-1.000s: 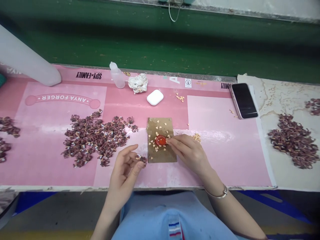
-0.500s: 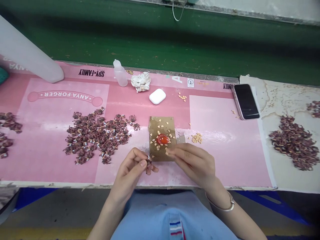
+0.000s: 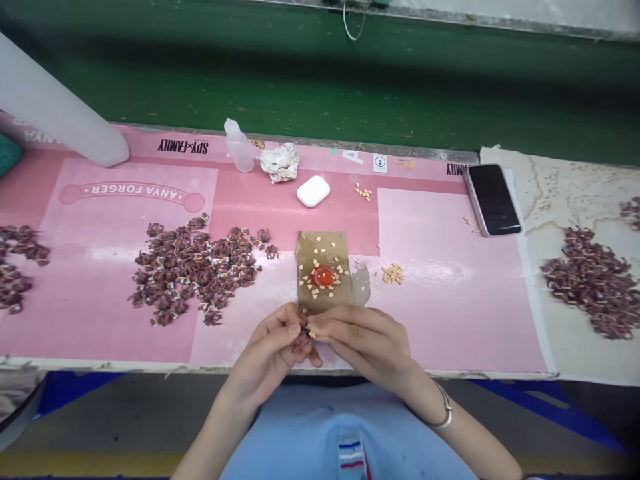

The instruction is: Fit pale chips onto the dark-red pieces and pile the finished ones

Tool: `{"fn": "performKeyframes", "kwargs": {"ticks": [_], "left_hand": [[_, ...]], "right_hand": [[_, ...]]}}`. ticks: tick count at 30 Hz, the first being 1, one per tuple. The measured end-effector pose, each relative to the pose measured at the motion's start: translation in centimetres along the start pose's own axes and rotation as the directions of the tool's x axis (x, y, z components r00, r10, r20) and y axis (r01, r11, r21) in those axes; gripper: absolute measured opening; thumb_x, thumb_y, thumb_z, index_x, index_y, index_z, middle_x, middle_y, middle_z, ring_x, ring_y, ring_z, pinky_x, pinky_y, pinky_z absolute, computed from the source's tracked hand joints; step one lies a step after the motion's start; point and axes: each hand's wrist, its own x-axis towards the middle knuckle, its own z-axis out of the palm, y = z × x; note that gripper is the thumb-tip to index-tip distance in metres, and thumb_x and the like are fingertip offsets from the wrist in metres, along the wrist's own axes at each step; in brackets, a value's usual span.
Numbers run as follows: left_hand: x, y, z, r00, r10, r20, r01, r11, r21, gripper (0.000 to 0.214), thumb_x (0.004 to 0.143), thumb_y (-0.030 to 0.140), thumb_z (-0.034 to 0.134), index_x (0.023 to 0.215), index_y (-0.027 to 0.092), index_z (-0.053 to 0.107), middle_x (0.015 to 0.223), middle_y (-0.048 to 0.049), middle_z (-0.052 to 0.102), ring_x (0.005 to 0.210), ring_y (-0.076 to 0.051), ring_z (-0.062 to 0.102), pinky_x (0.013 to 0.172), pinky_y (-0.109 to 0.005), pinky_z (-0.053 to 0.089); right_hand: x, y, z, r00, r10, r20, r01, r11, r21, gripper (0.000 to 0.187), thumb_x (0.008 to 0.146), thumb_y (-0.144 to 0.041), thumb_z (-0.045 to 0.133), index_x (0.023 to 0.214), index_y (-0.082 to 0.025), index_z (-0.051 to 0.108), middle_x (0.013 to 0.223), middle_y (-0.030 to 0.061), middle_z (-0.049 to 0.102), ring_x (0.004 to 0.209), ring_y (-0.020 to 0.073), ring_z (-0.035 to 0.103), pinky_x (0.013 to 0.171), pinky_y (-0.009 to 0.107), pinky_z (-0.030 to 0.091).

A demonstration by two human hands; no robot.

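My left hand (image 3: 267, 350) is closed round a small dark reddish-brown figure (image 3: 301, 344), held just above the mat's front edge. My right hand (image 3: 367, 341) pinches a tiny tan heart-shaped piece (image 3: 313, 332) against that figure; the fingertips hide most of the contact. Right behind both hands lies a brown square card (image 3: 306, 248). On the card sits a glossy orange-red blob (image 3: 323, 276), with several tan heart-shaped pieces scattered round it. A pile of similar dark figures (image 3: 195, 270) is to the left, and a small heap of tan pieces (image 3: 393, 273) to the right.
Toward the back stand a translucent squeeze bottle (image 3: 240, 150), a crumpled tissue (image 3: 280, 163) and a white rounded case (image 3: 313, 192). A phone (image 3: 494, 200) lies at the right. Another dark pile (image 3: 593, 283) rests on paper further right. A pale tube-like object (image 3: 65, 100) slants in at left.
My right hand has moved left and toward me from the card, bringing the tan piece to the figure. My left hand has stayed nearly in place, still holding the figure.
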Motion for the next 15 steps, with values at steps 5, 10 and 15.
{"fn": "performKeyframes", "kwargs": {"ticks": [5, 10, 15], "left_hand": [[0.1, 0.0, 0.2, 0.999, 0.037, -0.015, -0.036, 0.998, 0.051, 0.044, 0.069, 0.042, 0.092, 0.074, 0.018, 0.055, 0.060, 0.0063, 0.050, 0.054, -0.007, 0.047, 0.053, -0.019, 0.049], [-0.5, -0.1, 0.6, 0.975, 0.224, 0.007, -0.218, 0.942, 0.254, 0.042, 0.078, 0.049, 0.085, 0.077, 0.020, 0.055, 0.064, 0.0043, 0.056, 0.059, -0.009, 0.053, 0.058, -0.021, 0.048], [-0.8, -0.2, 0.7, 0.703, 0.691, 0.165, -0.596, 0.446, 0.668, 0.019, 0.092, 0.035, 0.072, 0.080, 0.023, 0.064, 0.080, -0.0031, 0.073, 0.081, -0.018, 0.063, 0.073, -0.029, 0.052]], "right_hand": [[0.3, -0.2, -0.4, 0.997, -0.062, 0.055, 0.067, 0.993, -0.093, 0.025, 0.102, -0.010, 0.052, 0.117, -0.017, 0.070, 0.100, 0.0074, 0.080, 0.094, 0.0135, 0.077, 0.084, 0.022, 0.066], [0.1, 0.0, -1.2, 0.991, 0.060, 0.119, -0.071, 0.994, 0.084, 0.030, 0.106, -0.016, 0.047, 0.129, -0.022, 0.066, 0.109, 0.0070, 0.078, 0.101, 0.0142, 0.076, 0.086, 0.025, 0.065], [-0.8, 0.3, -0.3, 0.896, 0.409, 0.175, -0.440, 0.756, 0.486, 0.036, 0.104, -0.040, 0.055, 0.137, -0.026, 0.059, 0.102, 0.0058, 0.079, 0.089, 0.0160, 0.078, 0.077, 0.027, 0.066]]}}
